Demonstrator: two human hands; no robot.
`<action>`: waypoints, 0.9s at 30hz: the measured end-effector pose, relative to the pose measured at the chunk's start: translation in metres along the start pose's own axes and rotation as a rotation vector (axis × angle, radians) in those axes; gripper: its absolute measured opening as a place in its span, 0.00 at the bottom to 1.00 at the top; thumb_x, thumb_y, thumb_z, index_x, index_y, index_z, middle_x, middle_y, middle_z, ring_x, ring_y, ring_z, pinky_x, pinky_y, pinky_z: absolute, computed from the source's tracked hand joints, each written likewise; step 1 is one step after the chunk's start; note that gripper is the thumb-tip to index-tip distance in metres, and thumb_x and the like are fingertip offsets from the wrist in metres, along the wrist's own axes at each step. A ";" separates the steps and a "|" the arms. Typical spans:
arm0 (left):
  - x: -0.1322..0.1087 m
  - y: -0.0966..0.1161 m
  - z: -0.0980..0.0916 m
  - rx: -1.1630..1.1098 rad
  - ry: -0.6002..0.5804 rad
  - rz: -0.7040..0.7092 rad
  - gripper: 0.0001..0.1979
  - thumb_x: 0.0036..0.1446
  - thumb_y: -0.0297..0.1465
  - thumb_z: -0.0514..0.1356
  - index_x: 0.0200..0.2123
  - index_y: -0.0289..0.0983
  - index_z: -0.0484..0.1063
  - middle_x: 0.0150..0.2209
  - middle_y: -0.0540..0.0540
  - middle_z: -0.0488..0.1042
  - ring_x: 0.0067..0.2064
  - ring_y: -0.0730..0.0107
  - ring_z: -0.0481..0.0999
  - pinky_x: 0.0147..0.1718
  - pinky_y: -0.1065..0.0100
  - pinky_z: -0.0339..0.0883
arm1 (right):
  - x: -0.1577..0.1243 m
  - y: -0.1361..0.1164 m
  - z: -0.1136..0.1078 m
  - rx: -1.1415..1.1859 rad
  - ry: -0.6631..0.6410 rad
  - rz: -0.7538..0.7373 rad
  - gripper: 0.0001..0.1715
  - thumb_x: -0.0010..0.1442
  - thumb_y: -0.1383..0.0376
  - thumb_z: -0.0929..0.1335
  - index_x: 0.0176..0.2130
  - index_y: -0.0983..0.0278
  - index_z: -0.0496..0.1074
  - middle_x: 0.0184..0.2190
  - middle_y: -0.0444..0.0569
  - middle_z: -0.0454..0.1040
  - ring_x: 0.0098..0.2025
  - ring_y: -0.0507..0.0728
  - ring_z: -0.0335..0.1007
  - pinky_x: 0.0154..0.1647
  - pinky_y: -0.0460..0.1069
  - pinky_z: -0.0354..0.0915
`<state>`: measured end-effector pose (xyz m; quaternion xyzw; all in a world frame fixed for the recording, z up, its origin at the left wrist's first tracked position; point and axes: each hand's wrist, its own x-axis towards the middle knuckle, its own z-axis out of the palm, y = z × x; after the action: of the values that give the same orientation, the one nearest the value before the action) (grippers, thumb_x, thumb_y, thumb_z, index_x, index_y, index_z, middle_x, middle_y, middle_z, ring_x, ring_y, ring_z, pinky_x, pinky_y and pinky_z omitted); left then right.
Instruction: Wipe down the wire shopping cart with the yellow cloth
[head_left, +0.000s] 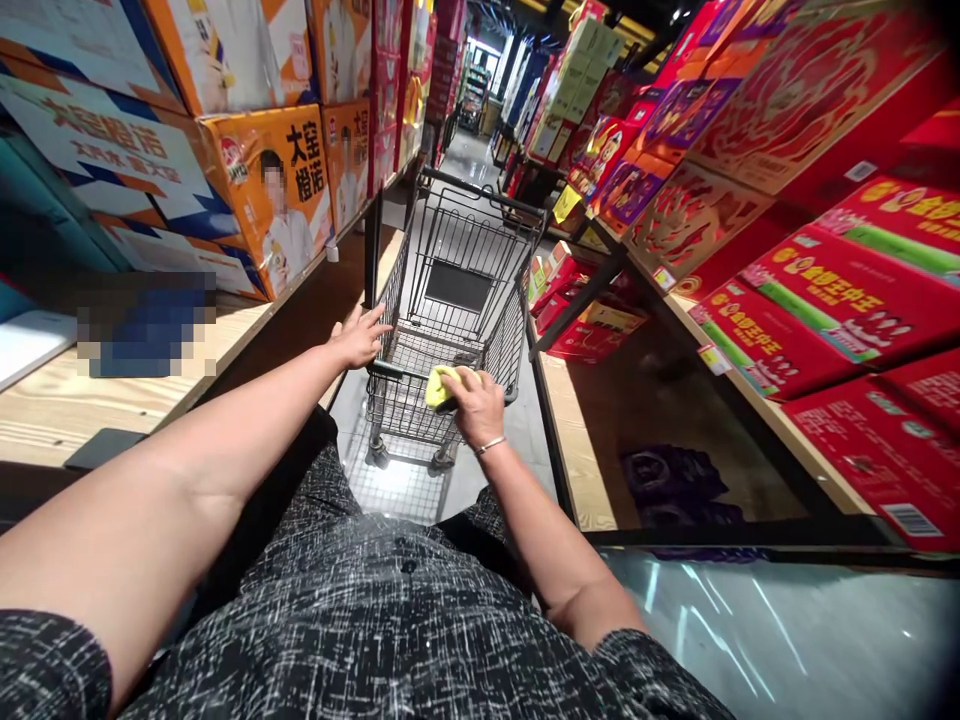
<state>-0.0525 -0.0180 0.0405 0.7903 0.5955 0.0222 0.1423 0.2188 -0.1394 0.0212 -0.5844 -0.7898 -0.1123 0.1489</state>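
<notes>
In front of me stands a black wire shopping cart [456,287], and its basket holds nothing that I can see. My right hand [481,405], with a thin bracelet at the wrist, has its fingers closed around a folded yellow cloth [441,386]. Hand and cloth are at the right part of the cart's near handle bar [397,371], partly covering it. Over the cart's near left corner is my left hand [360,337], fingers stretched out and spread, holding nothing. Whether its fingertips touch the wire side, I cannot tell.
Stacked orange drink cartons [270,190] fill the left shelf. Red gift boxes [847,290] line the right shelf, above a wooden lower ledge [581,440]. The cart stands in a narrow aisle between the shelves, with a tiled floor [465,160] running ahead.
</notes>
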 end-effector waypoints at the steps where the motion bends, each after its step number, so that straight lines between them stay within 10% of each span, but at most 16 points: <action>1: 0.001 -0.003 0.000 0.004 0.014 0.001 0.28 0.67 0.34 0.47 0.69 0.50 0.59 0.75 0.56 0.33 0.74 0.43 0.32 0.64 0.31 0.47 | -0.007 0.013 -0.005 -0.013 -0.001 0.032 0.23 0.67 0.69 0.65 0.56 0.46 0.74 0.60 0.44 0.71 0.57 0.61 0.56 0.46 0.54 0.54; 6: 0.005 -0.002 0.004 0.075 0.161 0.048 0.24 0.67 0.33 0.50 0.65 0.45 0.65 0.74 0.48 0.47 0.75 0.47 0.37 0.67 0.33 0.40 | -0.038 0.051 -0.019 -0.068 0.156 0.138 0.25 0.64 0.73 0.65 0.53 0.49 0.77 0.57 0.47 0.73 0.55 0.62 0.57 0.47 0.55 0.55; 11: 0.005 0.011 0.017 0.028 0.158 0.149 0.25 0.71 0.42 0.48 0.65 0.39 0.66 0.70 0.42 0.58 0.74 0.49 0.41 0.68 0.37 0.35 | -0.032 0.018 0.028 0.018 0.293 -0.013 0.23 0.69 0.67 0.64 0.57 0.46 0.74 0.61 0.46 0.70 0.63 0.63 0.51 0.57 0.59 0.54; 20: 0.007 -0.002 0.026 0.050 0.154 0.211 0.27 0.69 0.47 0.48 0.65 0.44 0.67 0.69 0.47 0.61 0.74 0.51 0.42 0.69 0.46 0.42 | -0.049 -0.046 0.146 0.098 -0.464 -0.216 0.23 0.73 0.63 0.57 0.60 0.45 0.70 0.65 0.43 0.67 0.62 0.62 0.56 0.60 0.62 0.55; 27: 0.012 -0.006 0.026 0.083 0.202 0.198 0.26 0.68 0.45 0.50 0.62 0.42 0.70 0.67 0.46 0.63 0.73 0.52 0.45 0.70 0.51 0.41 | -0.043 -0.066 0.135 0.099 -0.578 -0.301 0.18 0.71 0.61 0.61 0.53 0.49 0.76 0.56 0.45 0.73 0.60 0.61 0.59 0.58 0.59 0.59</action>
<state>-0.0492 -0.0102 0.0128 0.8442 0.5263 0.0908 0.0461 0.1532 -0.1491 -0.1202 -0.4609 -0.8813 0.0758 -0.0715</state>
